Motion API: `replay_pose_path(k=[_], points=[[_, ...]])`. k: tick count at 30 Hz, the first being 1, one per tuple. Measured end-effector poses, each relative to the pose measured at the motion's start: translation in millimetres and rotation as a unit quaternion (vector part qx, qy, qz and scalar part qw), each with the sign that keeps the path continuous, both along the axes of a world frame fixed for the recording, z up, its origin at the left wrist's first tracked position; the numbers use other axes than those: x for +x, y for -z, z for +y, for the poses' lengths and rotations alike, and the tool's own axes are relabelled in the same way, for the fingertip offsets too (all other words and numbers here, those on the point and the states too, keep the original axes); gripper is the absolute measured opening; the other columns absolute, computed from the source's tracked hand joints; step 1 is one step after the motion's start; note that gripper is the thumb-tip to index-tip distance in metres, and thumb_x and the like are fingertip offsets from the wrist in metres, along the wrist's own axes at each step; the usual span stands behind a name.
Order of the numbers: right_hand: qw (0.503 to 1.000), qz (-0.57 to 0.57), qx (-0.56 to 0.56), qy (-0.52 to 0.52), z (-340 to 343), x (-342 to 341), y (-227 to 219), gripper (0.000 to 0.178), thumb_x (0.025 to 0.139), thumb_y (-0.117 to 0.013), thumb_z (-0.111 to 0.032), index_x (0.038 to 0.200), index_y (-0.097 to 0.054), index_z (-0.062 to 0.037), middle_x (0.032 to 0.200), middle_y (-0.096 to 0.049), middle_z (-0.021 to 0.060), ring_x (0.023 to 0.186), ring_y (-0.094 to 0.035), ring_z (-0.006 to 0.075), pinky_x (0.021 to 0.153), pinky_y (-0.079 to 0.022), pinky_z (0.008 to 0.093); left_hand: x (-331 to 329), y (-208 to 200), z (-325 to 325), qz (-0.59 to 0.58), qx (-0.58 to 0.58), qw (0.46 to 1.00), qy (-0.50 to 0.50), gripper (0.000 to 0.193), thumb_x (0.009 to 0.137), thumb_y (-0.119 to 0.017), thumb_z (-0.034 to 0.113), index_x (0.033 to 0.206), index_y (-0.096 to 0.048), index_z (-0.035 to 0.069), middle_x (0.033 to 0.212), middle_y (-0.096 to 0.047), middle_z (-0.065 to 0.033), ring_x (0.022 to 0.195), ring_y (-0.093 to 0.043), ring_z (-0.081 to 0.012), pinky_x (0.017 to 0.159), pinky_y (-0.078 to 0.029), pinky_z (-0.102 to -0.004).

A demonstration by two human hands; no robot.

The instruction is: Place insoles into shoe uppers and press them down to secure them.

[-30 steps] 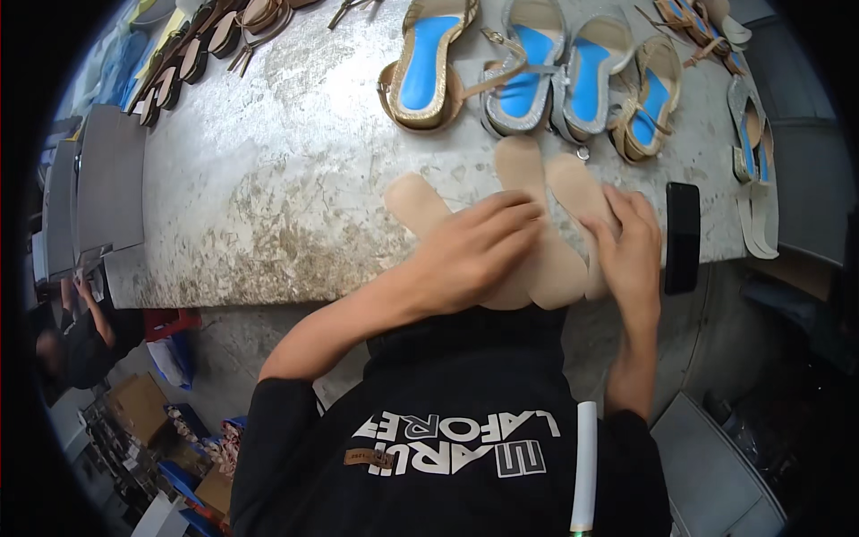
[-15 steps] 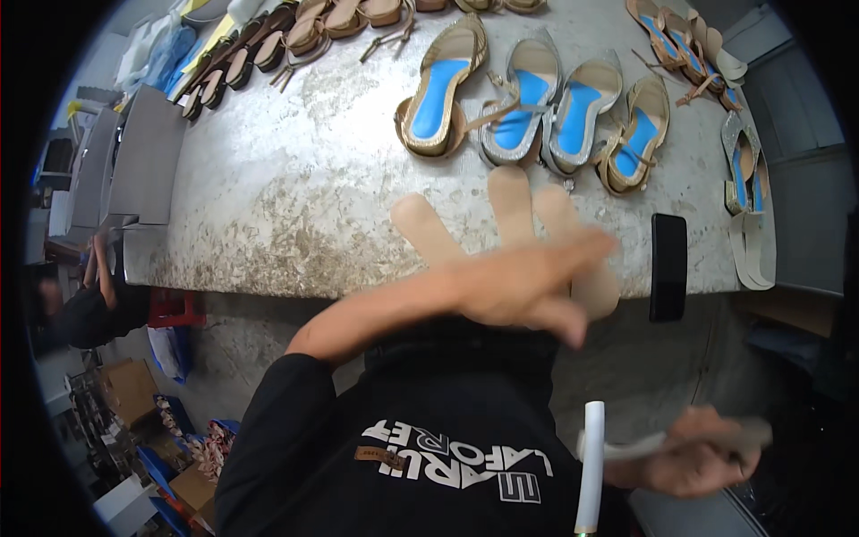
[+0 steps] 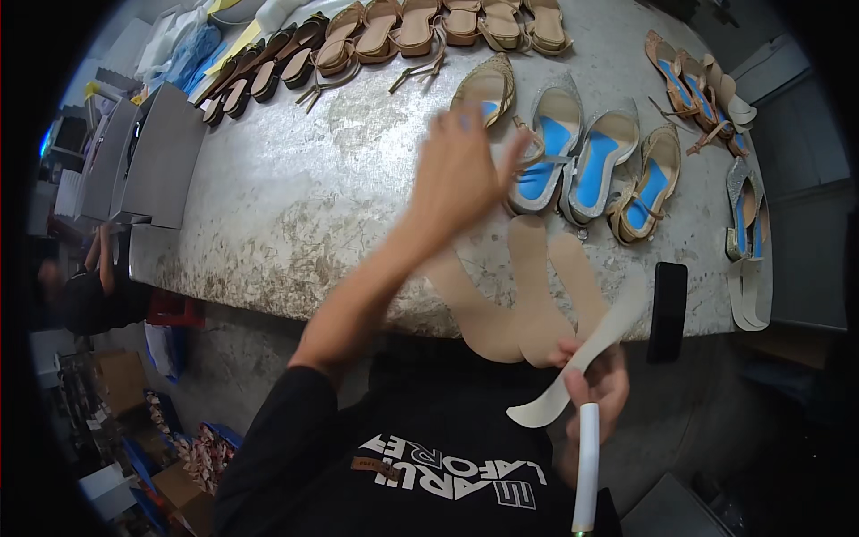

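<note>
Head view, looking down: person in black shirt (image 3: 358,501) at a worn grey table (image 3: 268,197). R hand (image 3: 604,385), near the table's front edge, is clamped on a thin cream insole (image 3: 610,329), pinched btwn thumb & fingers; it's held on a slant, lower end over the shirt, upper end toward a black phone (image 3: 668,313). L hand (image 3: 461,170) reaches out over the table, blurred, thumb spread well apart from fingers; fingertips overlap the rear part of a gold sandal (image 3: 488,82), but can't tell if they touch it.

Btwn the hands, at the front edge, 3 tan insoles (image 3: 530,268) lie fanned out, far ends spread, near ends close together; the L one is partly behind the forearm. To the R of the gold sandal, in a row: 2 silver sandals (image 3: 601,152) & another gold-trimmed sandal (image 3: 646,188), all w/ blue pads inside.

Far side: line of brown & tan sandals (image 3: 416,27). R side of table: tan sandals w/ blue pads (image 3: 689,85), then a silver pair (image 3: 747,201) w/ pale insoles (image 3: 750,300) just below. Far L: grey box (image 3: 161,161) on the table; beyond the table's L end, a co-worker in dark clothes (image 3: 85,300). Bottom, in front of shirt: white tube (image 3: 586,470).
</note>
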State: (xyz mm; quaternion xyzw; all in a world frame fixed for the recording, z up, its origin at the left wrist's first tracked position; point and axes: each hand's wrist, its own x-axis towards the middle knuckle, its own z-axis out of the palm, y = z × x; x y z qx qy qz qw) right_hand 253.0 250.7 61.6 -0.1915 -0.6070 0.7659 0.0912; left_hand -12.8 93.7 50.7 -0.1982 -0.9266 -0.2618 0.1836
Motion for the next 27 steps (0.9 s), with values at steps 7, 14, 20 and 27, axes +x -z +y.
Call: replay_pose_path(k=[7, 14, 20, 27], points=[[0.993, 0.095, -0.072, 0.022, 27, -9, 1, 0.05, 0.08, -0.066, -0.01, 0.123, -0.054, 0.0117, 0.108, -0.07, 0.0275, 0.087, -0.069, 0.0244, 0.091, -0.053, 0.0375, -119, 0, -57, -0.266, -0.061, 0.962, 0.004, 0.064, 0.072, -0.081, 0.022, 0.123, -0.055, -0.007, 0.097, -0.074, -0.021, 0.085, -0.073, -0.0309, 0.073, -0.059, -0.0394], [0.992, 0.077, 0.098, -0.001, 17, 4, -10, 0.081, 0.072, -0.078, -0.005, 0.143, -0.045, 0.0166, 0.114, -0.069, 0.028, 0.082, -0.067, 0.0175, 0.088, -0.051, 0.028, 6, -70, -156, -0.19, -0.192, 0.897, 0.349, 0.06, 0.065, -0.069, -0.01, 0.122, -0.071, 0.009, 0.116, -0.072, -0.012, 0.116, -0.064, -0.03, 0.114, -0.042, -0.0464], [0.901, 0.175, 0.344, -0.198, -34, -37, -11, 0.058, 0.072, -0.081, 0.001, 0.127, -0.065, 0.0087, 0.109, -0.073, 0.0225, 0.097, -0.072, 0.034, 0.108, -0.045, 0.0597, 79, -42, -169, -0.258, 0.117, 0.908, 0.309, 0.093, 0.062, -0.094, 0.027, 0.143, -0.056, 0.003, 0.134, -0.067, -0.016, 0.127, -0.063, -0.0291, 0.115, -0.044, -0.0456], [0.786, 0.207, 0.501, -0.297, -65, -43, -17, 0.044, 0.072, -0.079, 0.003, 0.116, -0.071, 0.0072, 0.097, -0.073, 0.0192, 0.077, -0.07, 0.0342, 0.085, -0.06, 0.0482, 144, -29, -157, -0.27, 0.308, 0.898, 0.158, 0.02, 0.093, -0.072, 0.007, 0.108, -0.073, -0.005, 0.098, -0.078, -0.0145, 0.09, -0.076, -0.0203, 0.082, -0.06, -0.0312]])
